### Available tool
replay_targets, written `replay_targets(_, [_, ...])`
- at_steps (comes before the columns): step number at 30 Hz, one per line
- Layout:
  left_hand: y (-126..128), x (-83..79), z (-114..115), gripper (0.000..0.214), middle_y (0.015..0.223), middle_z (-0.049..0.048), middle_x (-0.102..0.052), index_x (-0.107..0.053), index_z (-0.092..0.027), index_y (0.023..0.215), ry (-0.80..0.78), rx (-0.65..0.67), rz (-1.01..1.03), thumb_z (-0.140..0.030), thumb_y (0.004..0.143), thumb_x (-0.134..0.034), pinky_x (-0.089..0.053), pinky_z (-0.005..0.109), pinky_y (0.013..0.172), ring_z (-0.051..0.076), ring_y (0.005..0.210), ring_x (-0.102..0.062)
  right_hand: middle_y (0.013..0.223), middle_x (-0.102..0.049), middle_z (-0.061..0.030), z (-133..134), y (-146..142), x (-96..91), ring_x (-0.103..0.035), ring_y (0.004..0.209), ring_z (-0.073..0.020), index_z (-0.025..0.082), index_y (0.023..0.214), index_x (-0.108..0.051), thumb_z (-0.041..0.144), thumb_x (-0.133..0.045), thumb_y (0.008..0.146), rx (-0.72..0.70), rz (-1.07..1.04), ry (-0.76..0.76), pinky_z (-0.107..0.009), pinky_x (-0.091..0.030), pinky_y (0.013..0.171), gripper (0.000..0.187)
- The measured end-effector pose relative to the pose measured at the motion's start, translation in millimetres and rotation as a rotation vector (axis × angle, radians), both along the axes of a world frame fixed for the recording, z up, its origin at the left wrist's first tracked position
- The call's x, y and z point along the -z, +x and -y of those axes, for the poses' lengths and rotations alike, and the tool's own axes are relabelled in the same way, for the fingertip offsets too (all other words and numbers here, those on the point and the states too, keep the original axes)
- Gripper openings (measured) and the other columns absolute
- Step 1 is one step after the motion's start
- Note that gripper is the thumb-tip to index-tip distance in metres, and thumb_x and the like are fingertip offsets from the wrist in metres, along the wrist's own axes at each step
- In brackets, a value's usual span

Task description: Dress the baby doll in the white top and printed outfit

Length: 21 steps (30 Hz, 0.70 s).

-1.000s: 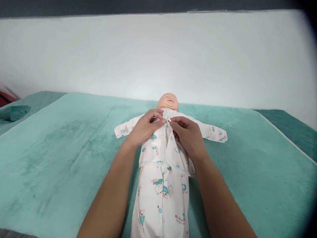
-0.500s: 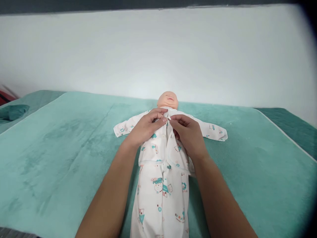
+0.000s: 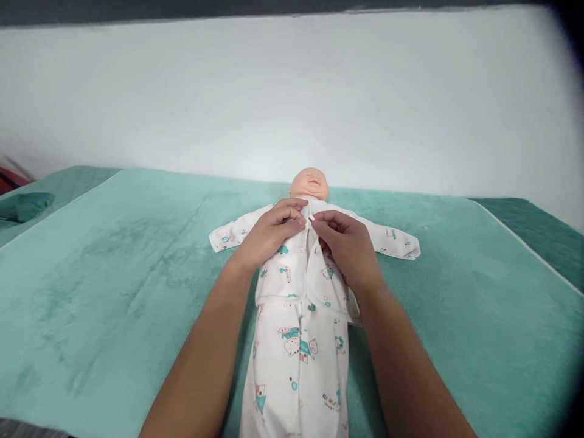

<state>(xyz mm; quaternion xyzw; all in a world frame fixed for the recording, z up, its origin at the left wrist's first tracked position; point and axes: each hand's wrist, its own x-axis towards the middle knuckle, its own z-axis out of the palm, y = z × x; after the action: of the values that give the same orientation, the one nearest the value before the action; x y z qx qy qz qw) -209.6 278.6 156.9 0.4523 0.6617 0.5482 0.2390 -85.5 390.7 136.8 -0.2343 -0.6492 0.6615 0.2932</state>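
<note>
A baby doll (image 3: 310, 184) lies on its back, head away from me, arms spread out. It wears a white printed baby jacket (image 3: 280, 280) and matching trousers (image 3: 296, 371). The jacket's front panels part below the chest. On the left panel, close to the neck, my left hand (image 3: 276, 228) has its thumb and fingers closed on the cloth near the front edge. My right hand (image 3: 344, 243) pinches the edge of the right panel between thumb and forefinger. The two sets of fingertips almost meet. The fastening between them is too small to make out.
A light green cloth (image 3: 114, 292) spreads under the doll, over darker green bedding (image 3: 538, 231). Behind the head rises a white wall (image 3: 292, 97). Something dark green (image 3: 27, 207) lies at the far left, with a red object (image 3: 11, 180) beyond it.
Almost nothing differs. My fingertips have shifted very slightly at the jacket's front edges, and both hands keep their places on the chest.
</note>
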Motion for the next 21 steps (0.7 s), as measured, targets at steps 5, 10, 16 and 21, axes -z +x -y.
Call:
replay_targets(5, [-1.0,1.3,0.4,0.017,0.142,0.0032,-0.054,-0.066,-0.021,0.080,0.025,0.015,0.006,-0.032,0.090,-0.058,-0.041,0.037,0.107,0.025,0.139,-0.043,0.064,-0.056,0.0032,0.2,0.8,-1.0,-0.048,0.056,-0.0090,0.020,0.090,-0.072,0.033,-0.069,0.080,-0.025,-0.005,0.031,-0.020,-0.039,0.049,0.017])
replay_targets(10, [-3.9,4.3,-1.7,0.021,0.141,0.0057,-0.054,-0.066,-0.020,0.081,0.015,0.016,-0.039,-0.037,0.091,-0.059,-0.039,0.037,0.110,0.024,0.137,-0.045,0.073,-0.060,0.0015,-2.4,3.3,-2.1,-0.051,0.060,-0.0092,0.019,0.095,-0.071,0.036,-0.072,0.079,-0.076,0.020,0.054,-0.021,-0.041,0.053,0.023])
replay_targets(16, [-2.3,4.5,-3.1,0.032,0.140,0.0055,-0.054,-0.064,-0.019,0.077,-0.003,0.011,-0.089,-0.042,0.095,-0.053,-0.036,0.034,0.112,0.022,0.135,-0.046,0.075,-0.058,0.0024,-2.6,3.4,-0.8,-0.045,0.059,-0.0088,0.020,0.099,-0.067,0.037,-0.071,0.081,-0.114,0.036,0.104,-0.021,-0.036,0.049,0.025])
replay_targets(21, [2.1,4.6,-4.8,0.030,0.140,0.0053,-0.055,-0.063,-0.019,0.072,-0.032,-0.063,-0.088,-0.043,0.090,-0.060,-0.037,0.036,0.111,0.024,0.132,-0.050,0.073,-0.057,0.0030,0.0,2.7,-1.2,-0.047,0.060,-0.0098,0.021,0.096,-0.066,0.032,-0.069,0.082,-0.116,0.048,0.241,-0.022,-0.038,0.053,0.018])
